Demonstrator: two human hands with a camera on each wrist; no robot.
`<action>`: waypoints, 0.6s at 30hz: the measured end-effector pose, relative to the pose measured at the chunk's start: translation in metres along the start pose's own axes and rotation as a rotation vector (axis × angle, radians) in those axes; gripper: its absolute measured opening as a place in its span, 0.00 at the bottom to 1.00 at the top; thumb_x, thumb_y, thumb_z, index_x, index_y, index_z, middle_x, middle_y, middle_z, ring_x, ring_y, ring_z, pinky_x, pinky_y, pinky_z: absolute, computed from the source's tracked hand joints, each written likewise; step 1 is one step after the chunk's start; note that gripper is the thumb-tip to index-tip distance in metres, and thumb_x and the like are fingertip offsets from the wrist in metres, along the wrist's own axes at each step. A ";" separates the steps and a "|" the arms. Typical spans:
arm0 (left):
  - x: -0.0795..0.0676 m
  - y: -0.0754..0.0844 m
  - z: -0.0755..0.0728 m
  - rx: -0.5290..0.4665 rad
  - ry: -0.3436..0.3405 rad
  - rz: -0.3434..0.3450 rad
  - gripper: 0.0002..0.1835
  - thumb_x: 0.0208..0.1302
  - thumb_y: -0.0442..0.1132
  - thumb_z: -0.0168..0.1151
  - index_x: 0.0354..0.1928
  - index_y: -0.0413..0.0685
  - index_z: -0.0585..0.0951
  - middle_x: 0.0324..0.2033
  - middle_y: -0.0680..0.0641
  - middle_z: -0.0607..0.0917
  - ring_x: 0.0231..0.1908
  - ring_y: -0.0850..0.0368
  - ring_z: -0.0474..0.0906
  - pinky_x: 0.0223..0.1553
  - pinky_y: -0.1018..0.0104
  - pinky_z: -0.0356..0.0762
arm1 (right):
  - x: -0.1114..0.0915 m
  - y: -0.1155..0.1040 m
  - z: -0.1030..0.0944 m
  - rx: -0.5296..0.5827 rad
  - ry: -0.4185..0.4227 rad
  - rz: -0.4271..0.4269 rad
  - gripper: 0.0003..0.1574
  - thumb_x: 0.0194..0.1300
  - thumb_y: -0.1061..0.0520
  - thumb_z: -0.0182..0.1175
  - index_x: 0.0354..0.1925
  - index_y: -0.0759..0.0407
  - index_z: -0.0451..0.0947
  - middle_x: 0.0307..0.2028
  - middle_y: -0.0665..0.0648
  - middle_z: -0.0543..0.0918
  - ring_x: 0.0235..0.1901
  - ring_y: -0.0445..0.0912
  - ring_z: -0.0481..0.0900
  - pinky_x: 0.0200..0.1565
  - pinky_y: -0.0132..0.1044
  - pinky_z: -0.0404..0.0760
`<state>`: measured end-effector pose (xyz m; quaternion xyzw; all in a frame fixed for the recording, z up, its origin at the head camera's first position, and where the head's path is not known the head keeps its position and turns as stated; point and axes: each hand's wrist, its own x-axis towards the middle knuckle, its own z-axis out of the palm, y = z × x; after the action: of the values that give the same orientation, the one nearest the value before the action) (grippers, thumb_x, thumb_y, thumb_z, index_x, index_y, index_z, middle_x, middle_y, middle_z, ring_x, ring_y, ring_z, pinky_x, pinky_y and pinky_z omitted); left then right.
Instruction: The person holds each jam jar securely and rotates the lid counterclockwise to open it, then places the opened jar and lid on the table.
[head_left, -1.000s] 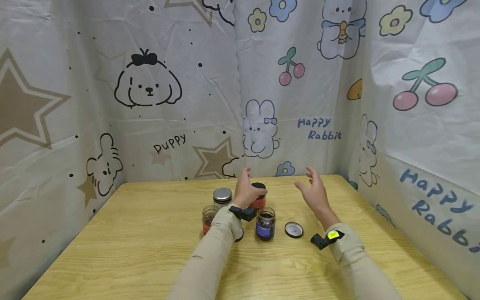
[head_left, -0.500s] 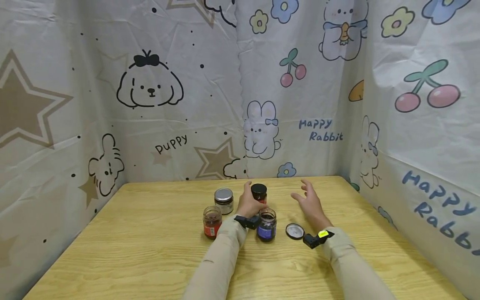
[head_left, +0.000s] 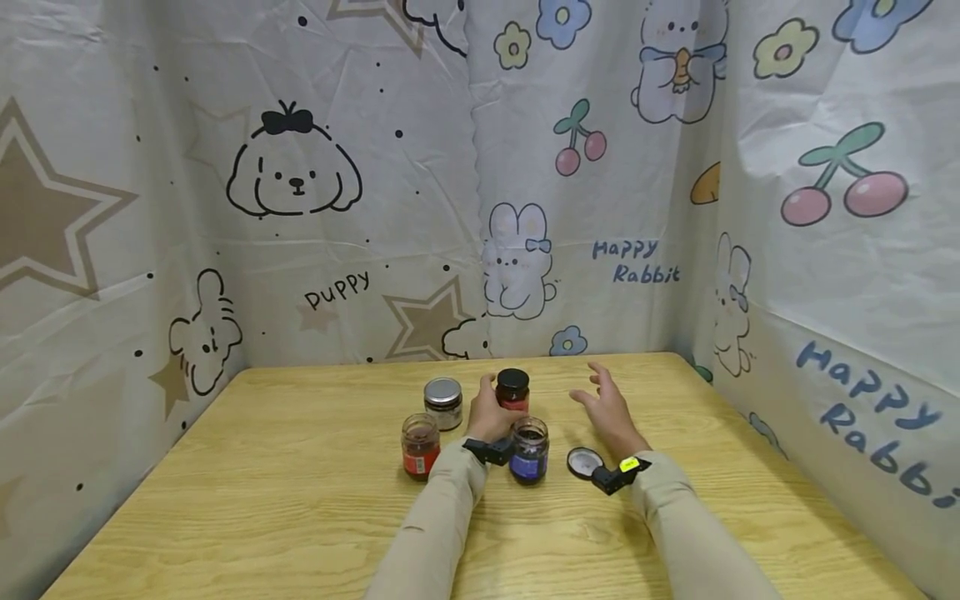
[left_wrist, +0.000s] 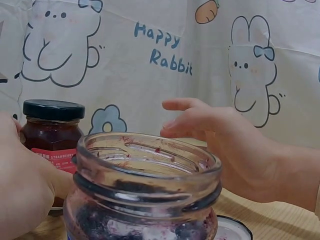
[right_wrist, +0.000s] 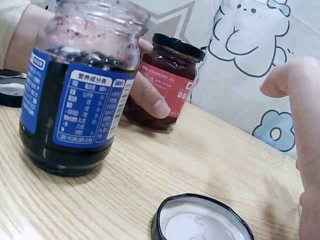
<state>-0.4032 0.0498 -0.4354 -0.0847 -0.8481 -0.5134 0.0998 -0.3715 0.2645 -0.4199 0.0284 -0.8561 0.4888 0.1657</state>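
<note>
My left hand (head_left: 490,415) is round the left side of a strawberry jam jar (head_left: 513,387) with a black lid and red label, which stands at the back. In the right wrist view its thumb (right_wrist: 155,104) lies across the front of the jar's label. Just in front stands an open jar of dark jam with a blue label (head_left: 529,458). My right hand (head_left: 609,417) hovers to the right of both jars, fingers apart and loosely bent, holding nothing. Below it an upturned lid (head_left: 583,463) lies on the table.
To the left stand a silver-lidded jar (head_left: 443,404) and an open red-labelled jar (head_left: 420,450). A second lid (right_wrist: 11,91) shows at the left edge of the right wrist view. Printed curtains (head_left: 337,250) border the wooden table (head_left: 285,500) behind and at both sides.
My left hand has come down and back toward me, settling round the strawberry jam jar. The right hand has drifted left and lower. The jars stand where they were.
</note>
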 end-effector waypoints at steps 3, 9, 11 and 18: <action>0.001 -0.001 0.000 0.005 -0.005 0.002 0.50 0.40 0.39 0.78 0.65 0.45 0.59 0.46 0.42 0.79 0.44 0.48 0.77 0.46 0.55 0.73 | 0.000 0.002 0.000 -0.017 -0.002 -0.001 0.45 0.62 0.45 0.58 0.70 0.52 0.49 0.63 0.70 0.59 0.61 0.67 0.57 0.57 0.60 0.59; 0.002 0.000 0.003 0.001 0.011 0.003 0.48 0.38 0.37 0.79 0.63 0.46 0.61 0.46 0.41 0.80 0.44 0.48 0.78 0.45 0.55 0.74 | 0.002 0.004 -0.002 -0.043 -0.001 -0.009 0.45 0.62 0.46 0.57 0.70 0.53 0.49 0.63 0.70 0.60 0.60 0.67 0.58 0.56 0.60 0.60; 0.002 0.001 0.004 -0.004 0.017 0.001 0.48 0.37 0.37 0.79 0.62 0.44 0.62 0.45 0.41 0.80 0.43 0.48 0.78 0.44 0.55 0.74 | 0.002 0.003 -0.003 -0.047 0.001 -0.015 0.44 0.63 0.47 0.58 0.70 0.54 0.49 0.62 0.70 0.61 0.60 0.67 0.58 0.56 0.60 0.60; 0.004 0.006 0.001 -0.010 0.029 -0.012 0.46 0.35 0.37 0.80 0.58 0.41 0.65 0.46 0.41 0.81 0.44 0.48 0.77 0.46 0.55 0.73 | 0.008 -0.010 -0.005 -0.068 0.008 -0.044 0.42 0.63 0.48 0.58 0.69 0.54 0.52 0.62 0.68 0.62 0.60 0.65 0.60 0.56 0.58 0.61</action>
<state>-0.4057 0.0539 -0.4298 -0.0726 -0.8444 -0.5195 0.1087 -0.3756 0.2644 -0.4072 0.0397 -0.8706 0.4559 0.1806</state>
